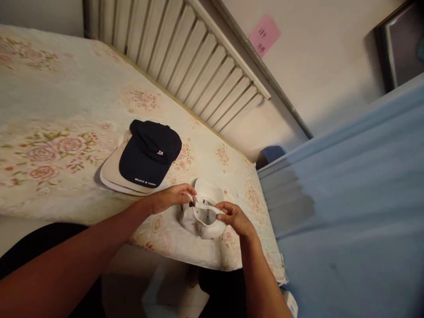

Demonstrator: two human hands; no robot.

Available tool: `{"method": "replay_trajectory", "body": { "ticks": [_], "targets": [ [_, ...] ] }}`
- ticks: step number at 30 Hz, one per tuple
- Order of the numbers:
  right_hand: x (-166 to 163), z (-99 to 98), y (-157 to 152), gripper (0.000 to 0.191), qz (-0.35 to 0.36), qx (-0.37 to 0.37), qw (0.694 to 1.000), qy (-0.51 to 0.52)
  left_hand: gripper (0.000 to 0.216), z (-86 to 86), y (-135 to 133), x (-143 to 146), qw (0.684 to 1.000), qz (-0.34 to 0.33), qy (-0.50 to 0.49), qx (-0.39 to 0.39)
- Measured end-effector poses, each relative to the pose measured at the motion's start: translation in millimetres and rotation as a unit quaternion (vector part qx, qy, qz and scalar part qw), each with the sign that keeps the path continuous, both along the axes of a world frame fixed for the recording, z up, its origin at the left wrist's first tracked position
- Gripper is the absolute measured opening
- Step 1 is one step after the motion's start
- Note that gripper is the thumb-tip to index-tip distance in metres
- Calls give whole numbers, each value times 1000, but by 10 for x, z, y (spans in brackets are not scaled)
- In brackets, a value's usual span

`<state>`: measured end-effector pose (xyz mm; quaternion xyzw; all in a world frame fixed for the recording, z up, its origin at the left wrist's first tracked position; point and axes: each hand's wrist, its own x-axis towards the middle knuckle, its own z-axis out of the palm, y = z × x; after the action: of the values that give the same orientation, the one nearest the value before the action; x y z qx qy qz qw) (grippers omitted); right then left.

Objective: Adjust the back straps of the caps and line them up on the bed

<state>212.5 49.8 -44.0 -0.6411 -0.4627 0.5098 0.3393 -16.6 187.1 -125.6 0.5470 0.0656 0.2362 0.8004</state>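
Observation:
A white baseball cap (212, 230) rests on the flowered cloth near the front edge, its hollow inside facing up toward me. My left hand (170, 198) pinches the cap's back strap by a small dark buckle (192, 203). On the cap's other side, my right hand (234, 217) grips the rim between thumb and fingers. To the left lies a dark navy cap (150, 152) with small white lettering on its brim. It sits on top of light beige and white caps (111, 170), whose brims show beneath it.
A flower-patterned cloth (73, 106) covers the surface under the caps. Behind it runs a white ribbed radiator (185, 57) against the wall. A pink note (265, 35) is stuck above. A blue curtain (347, 198) hangs along the right side.

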Motion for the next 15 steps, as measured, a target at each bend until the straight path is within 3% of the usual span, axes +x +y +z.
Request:
{"method": "replay_trajectory", "body": {
  "ticks": [3,9,15],
  "targets": [
    [9,-11,5,29,6,-5,1000,-3,32,63,-17,-42,1000,13,7,12],
    [1,-15,24,30,4,-13,1000,-2,35,90,10,-58,988,25,90,121],
    [6,-32,10,31,-4,-21,1000,2,30,28,14,-6,992,11,90,91]
  ]
}}
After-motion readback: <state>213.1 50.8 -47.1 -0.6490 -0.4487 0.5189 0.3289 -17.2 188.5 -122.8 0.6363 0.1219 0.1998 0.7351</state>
